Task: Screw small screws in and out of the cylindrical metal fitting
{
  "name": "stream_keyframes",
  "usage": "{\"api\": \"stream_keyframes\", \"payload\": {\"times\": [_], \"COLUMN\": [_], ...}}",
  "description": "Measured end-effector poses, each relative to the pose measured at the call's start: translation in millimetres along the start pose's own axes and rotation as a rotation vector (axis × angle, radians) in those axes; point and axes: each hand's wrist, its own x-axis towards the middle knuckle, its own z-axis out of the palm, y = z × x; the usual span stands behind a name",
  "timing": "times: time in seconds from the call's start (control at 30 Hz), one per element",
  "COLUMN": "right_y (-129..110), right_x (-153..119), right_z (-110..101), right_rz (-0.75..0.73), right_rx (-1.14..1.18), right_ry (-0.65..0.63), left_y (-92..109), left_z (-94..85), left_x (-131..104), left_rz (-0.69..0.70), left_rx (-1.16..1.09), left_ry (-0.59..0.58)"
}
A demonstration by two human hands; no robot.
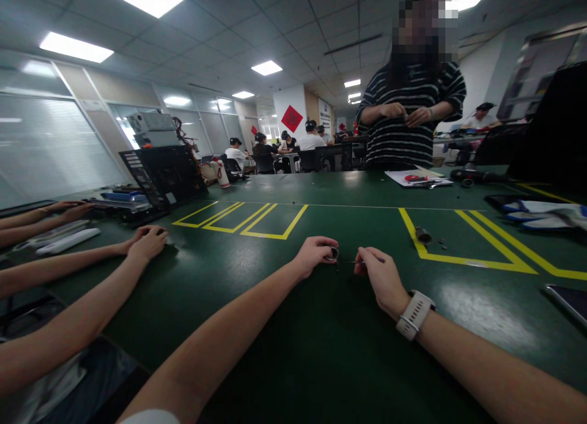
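My left hand (314,256) is closed on a small round metal ring-like part (334,253), whose open end faces right. My right hand (378,273), with a pale watch on the wrist, pinches a thin metal rod-like tool (350,263) that points left toward the ring part; its exact kind is too small to tell. A tiny dark piece (337,269) shows just below the ring part. Right of my hands, a dark cylindrical metal part (422,235) lies by the yellow tape, with several small dark pieces (442,243) beside it.
The green table (293,338) carries yellow tape outlines (266,235). At left are a co-worker's hands (149,240) and a black equipment case (160,176). Across stands a person in a striped top (403,124), near papers (413,178) and a power drill (474,174). Gloves (545,214) lie right.
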Motion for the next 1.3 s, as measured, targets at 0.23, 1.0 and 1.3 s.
{"api": "stream_keyframes", "payload": {"times": [0.23, 1.0, 1.3], "right_y": [2.9, 3.3, -4.0], "right_x": [1.2, -2.2, -10.7], "right_z": [0.0, 1.7, 8.0], "right_rz": [-0.073, -0.206, -0.403], "right_rx": [0.013, -0.138, -0.396], "right_ry": [0.052, -0.046, -0.084], "left_y": [-3.3, -4.2, -7.1], "left_z": [2.8, 5.9, 8.2], "left_x": [-0.8, -6.8, -3.0], "left_rz": [0.016, 0.194, 0.193], "left_rx": [-0.053, 0.018, -0.004], "left_ry": [0.057, 0.056, 0.128]}}
